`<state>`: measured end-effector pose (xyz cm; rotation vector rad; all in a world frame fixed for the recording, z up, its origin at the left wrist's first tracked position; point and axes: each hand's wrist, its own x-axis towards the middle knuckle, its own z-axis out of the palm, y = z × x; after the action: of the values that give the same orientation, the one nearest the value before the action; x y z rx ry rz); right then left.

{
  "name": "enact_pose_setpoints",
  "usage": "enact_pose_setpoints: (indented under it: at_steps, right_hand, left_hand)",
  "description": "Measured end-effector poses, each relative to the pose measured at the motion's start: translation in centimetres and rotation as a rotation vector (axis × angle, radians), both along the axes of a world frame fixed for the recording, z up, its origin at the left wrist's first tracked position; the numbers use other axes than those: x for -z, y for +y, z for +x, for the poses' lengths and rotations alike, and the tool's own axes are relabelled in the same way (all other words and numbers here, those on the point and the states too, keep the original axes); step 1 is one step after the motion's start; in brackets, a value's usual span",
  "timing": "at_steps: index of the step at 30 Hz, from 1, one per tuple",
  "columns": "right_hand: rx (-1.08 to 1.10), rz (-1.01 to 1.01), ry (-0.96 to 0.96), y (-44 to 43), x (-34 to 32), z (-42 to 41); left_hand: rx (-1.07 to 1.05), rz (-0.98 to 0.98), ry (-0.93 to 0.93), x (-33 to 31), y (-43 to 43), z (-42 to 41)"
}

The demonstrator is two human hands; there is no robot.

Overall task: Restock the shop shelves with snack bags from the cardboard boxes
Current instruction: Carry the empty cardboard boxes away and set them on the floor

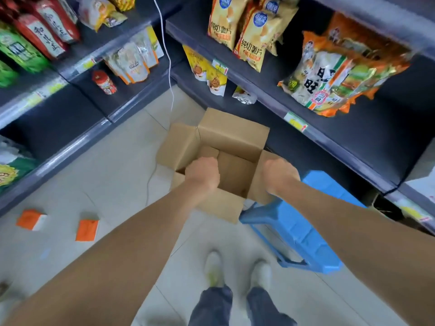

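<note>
Two clenched grips, left hand [202,173], right hand [279,175], on matte brown cardboard box [233,135] edges; flaps splayed

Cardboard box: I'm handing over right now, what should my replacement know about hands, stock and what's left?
Left hand grips the near-left wall of the cardboard box; right hand grips its right flap.
The box is open, with no bags visible inside, next to the blue stool.
Done: chip bags and large cracker bags stand on the right shelf.
Left: likely fetch a full box; two orange packs lie on the floor.
</note>
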<state>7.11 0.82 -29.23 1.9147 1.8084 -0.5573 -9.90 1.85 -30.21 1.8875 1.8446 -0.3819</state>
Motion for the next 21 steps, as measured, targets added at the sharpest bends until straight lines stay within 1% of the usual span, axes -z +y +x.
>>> enact_pose_setpoints:
  at_steps: [4, 7, 9, 11, 13, 15, 17, 21]
  right_hand:
    - [-0.016, -0.009, -0.004, 4.7, 9.6, 0.4]
    - [0.033, -0.017, 0.006, 7.3, 17.2, 1.0]
    - [0.06, -0.037, 0.014, 8.4, 21.9, 1.5]
    - [0.116, -0.056, 0.017, 9.2, 26.1, 2.0]
    - [0.194, -0.094, 0.019, 9.8, 29.8, 2.2]
    - [0.248, -0.135, 0.008, 10.2, 33.2, 2.2]
    - [0.278, -0.145, 0.007, 10.6, 35.8, 2.0]
    - [0.382, -0.07, 0.023, 11.1, 39.3, 1.9]
  left_hand:
    - [-0.078, -0.06, 0.025, 9.7, 4.2, 0.5]
    - [-0.154, -0.092, 0.056, 17.2, 6.1, 0.8]
    - [-0.276, -0.129, 0.052, 21.9, 6.6, 0.9]
    - [-0.476, -0.163, -0.011, 26.1, 6.7, 0.8]
    - [-0.714, -0.187, -0.114, 29.5, 6.7, 0.8]
    - [-0.905, -0.209, -0.175, 32.3, 6.8, 0.9]
    - [-1.003, -0.214, -0.184, 34.8, 7.3, 1.0]
    - [-1.087, -0.253, -0.242, 37.9, 8.5, 1.2]
